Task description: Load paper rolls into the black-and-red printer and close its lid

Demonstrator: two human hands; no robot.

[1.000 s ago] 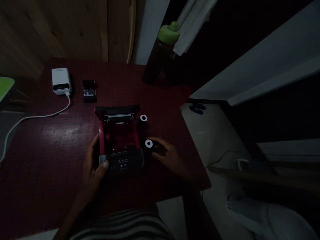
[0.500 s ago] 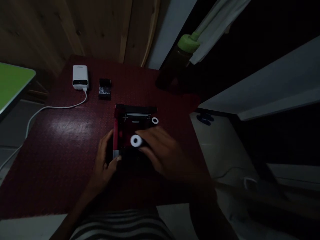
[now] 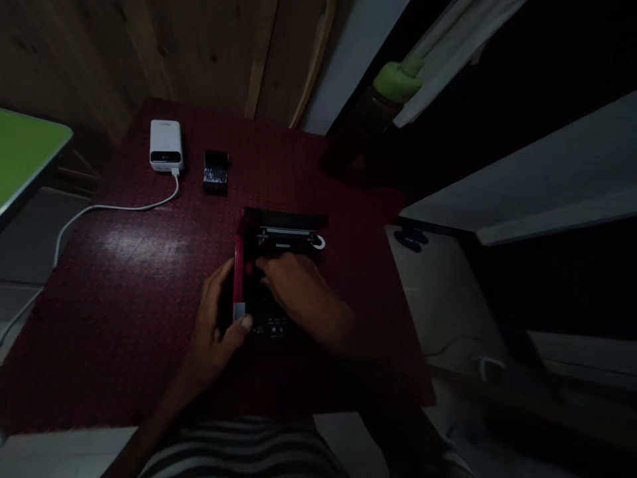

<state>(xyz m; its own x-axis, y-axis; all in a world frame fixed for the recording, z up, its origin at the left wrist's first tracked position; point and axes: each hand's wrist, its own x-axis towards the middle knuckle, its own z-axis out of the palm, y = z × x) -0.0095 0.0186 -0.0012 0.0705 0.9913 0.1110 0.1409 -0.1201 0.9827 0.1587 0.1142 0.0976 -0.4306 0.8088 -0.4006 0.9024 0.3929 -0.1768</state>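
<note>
A red and black machine, which looks like a small label printer (image 3: 239, 269), sits on the table with its lid raised at the far side. My left hand (image 3: 212, 332) grips its left side, thumb on the front corner by the grey piece and fingers along the outer wall. My right hand (image 3: 293, 282) reaches down into the open middle, fingers bent together near the left inner wall. Whatever lies under those fingers is hidden. A white ring-shaped roll end (image 3: 319, 243) shows at the machine's right rear. Small buttons and markings show on the dark front panel.
On the dark red table (image 3: 124, 318) stand a white power bank (image 3: 166, 143) with a white cable and a small black roll-like object (image 3: 215, 172). A bottle with a green cap (image 3: 397, 82) is at the back right. A green tabletop (image 3: 30, 153) borders the left.
My right hand has moved left and down into the machine; the dark roll with a white core end that it held is now out of sight. My left hand keeps its grip.
</note>
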